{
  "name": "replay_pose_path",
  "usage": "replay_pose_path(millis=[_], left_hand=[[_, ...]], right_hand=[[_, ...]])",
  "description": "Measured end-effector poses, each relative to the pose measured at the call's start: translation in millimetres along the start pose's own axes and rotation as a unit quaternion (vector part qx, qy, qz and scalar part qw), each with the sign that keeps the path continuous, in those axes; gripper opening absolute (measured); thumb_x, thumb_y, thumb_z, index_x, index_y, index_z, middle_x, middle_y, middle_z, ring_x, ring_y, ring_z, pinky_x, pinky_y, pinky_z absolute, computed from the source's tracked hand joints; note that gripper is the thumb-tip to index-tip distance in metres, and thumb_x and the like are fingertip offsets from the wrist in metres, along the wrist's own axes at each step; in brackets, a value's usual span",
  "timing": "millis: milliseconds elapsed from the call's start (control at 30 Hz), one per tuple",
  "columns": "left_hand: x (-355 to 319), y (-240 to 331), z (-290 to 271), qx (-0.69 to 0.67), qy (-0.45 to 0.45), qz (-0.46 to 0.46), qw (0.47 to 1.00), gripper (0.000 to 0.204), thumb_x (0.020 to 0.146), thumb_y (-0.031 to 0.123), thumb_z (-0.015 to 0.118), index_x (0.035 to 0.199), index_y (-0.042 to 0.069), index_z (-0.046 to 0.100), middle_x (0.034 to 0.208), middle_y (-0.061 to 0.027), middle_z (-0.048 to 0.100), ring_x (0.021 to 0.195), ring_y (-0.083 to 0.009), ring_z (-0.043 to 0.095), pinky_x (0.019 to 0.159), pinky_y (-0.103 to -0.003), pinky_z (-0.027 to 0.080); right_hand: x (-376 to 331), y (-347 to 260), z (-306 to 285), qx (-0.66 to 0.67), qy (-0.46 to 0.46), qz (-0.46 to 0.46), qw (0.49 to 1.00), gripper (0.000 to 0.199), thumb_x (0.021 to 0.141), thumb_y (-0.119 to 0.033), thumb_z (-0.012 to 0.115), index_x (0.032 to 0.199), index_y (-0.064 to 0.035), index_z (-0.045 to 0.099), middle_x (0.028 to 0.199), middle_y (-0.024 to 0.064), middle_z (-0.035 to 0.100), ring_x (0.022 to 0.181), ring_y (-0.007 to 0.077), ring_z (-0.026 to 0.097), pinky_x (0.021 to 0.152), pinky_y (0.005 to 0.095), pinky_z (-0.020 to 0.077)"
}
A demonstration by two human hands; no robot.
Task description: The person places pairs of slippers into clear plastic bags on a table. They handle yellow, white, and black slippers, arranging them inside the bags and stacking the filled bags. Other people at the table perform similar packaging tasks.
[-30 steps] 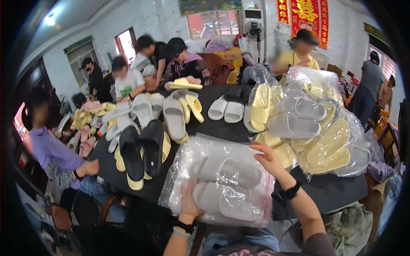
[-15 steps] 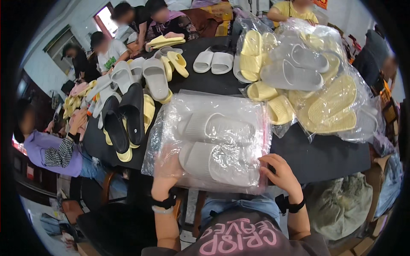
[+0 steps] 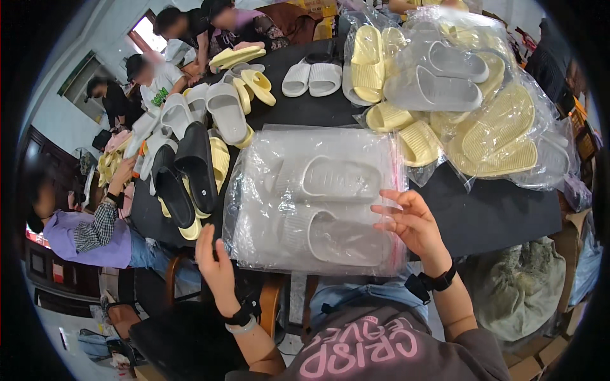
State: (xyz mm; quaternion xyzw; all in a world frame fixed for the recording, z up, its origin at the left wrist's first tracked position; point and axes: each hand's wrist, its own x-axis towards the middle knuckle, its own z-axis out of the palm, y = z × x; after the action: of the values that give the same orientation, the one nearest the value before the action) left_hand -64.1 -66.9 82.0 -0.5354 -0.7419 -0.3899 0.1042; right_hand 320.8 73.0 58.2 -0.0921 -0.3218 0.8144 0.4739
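Note:
A pair of light grey slippers (image 3: 343,179) lies side by side under or inside clear plastic bags (image 3: 257,184) at the near edge of the table; which of the two I cannot tell. A pink strip runs along the bags' right side. My left hand (image 3: 216,268) is raised off the lower left corner of the bags, fingers apart, holding nothing. My right hand (image 3: 413,221) hovers at or just touches the bags' right edge with its fingers spread. Past my left hand lie black slippers (image 3: 196,166) on top of pale yellow ones.
A heap of bagged yellow and grey slippers (image 3: 489,140) covers the far right of the black table (image 3: 470,219). Loose grey slippers (image 3: 227,114) and white slippers (image 3: 324,79) lie farther back. A person in purple (image 3: 92,235) and several others work along the left side. A greenish sack (image 3: 518,289) stands at lower right.
My left hand has come off the bags and moved left. My right hand has spread its fingers and risen slightly along the right edge. The slippers look cloudier under the plastic.

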Motion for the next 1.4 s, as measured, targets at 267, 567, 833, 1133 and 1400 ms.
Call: replay_pose_path(millis=[267, 567, 833, 1133, 1400], left_hand=[[3, -9, 56, 0.020, -0.156, 0.060, 0.986, 0.043, 0.098, 0.022, 0.054, 0.136, 0.003, 0.054, 0.143, -0.0201, 0.049, 0.133, -0.0369, 0.045, 0.113, -0.048, 0.031], [-4, -8, 74, 0.087, -0.205, 0.087, 0.971, 0.056, 0.097, 0.034, 0.054, 0.146, 0.009, 0.045, 0.154, -0.0169, 0.037, 0.142, -0.0354, 0.034, 0.118, -0.051, 0.019], [-5, 17, 54, 0.113, -0.202, 0.119, 0.966, 0.052, 0.099, 0.033, 0.050, 0.144, 0.007, 0.047, 0.153, -0.0174, 0.039, 0.142, -0.0364, 0.034, 0.118, -0.051, 0.018], [-26, 24, 108, 0.026, -0.278, 0.071, 0.958, 0.068, 0.097, 0.030, 0.053, 0.149, -0.007, 0.027, 0.152, -0.0222, 0.038, 0.144, -0.0394, 0.030, 0.118, -0.053, 0.018], [-31, 20, 116, 0.120, -0.276, 0.120, 0.946, 0.074, 0.096, 0.044, 0.052, 0.149, -0.003, 0.031, 0.154, -0.0268, 0.032, 0.145, -0.0381, 0.028, 0.119, -0.053, 0.014]], right_hand=[[23, 2, 7, -0.722, -0.161, -0.115, 0.663, 0.027, 0.081, 0.002, 0.063, 0.103, -0.0090, 0.071, 0.140, 0.0211, 0.050, 0.133, 0.0392, 0.045, 0.106, 0.0465, 0.0414], [95, 47, 22, -0.786, -0.314, -0.111, 0.521, 0.032, 0.090, -0.026, 0.061, 0.119, -0.0144, 0.068, 0.146, 0.0146, 0.046, 0.137, 0.0349, 0.042, 0.114, 0.0520, 0.0297], [67, 12, 42, -0.796, -0.295, -0.109, 0.517, 0.028, 0.086, -0.020, 0.061, 0.112, -0.0106, 0.066, 0.137, 0.0105, 0.054, 0.132, 0.0245, 0.048, 0.112, 0.0520, 0.0331], [22, -22, -14, -0.787, -0.238, -0.098, 0.561, 0.029, 0.083, -0.016, 0.064, 0.111, -0.0077, 0.065, 0.134, 0.0159, 0.056, 0.123, 0.0317, 0.054, 0.109, 0.0500, 0.0364], [-68, -66, -27, -0.690, -0.064, -0.012, 0.720, 0.020, 0.096, -0.015, 0.054, 0.098, 0.0019, 0.064, 0.139, 0.0232, 0.051, 0.121, 0.0400, 0.051, 0.107, 0.0432, 0.0362]])
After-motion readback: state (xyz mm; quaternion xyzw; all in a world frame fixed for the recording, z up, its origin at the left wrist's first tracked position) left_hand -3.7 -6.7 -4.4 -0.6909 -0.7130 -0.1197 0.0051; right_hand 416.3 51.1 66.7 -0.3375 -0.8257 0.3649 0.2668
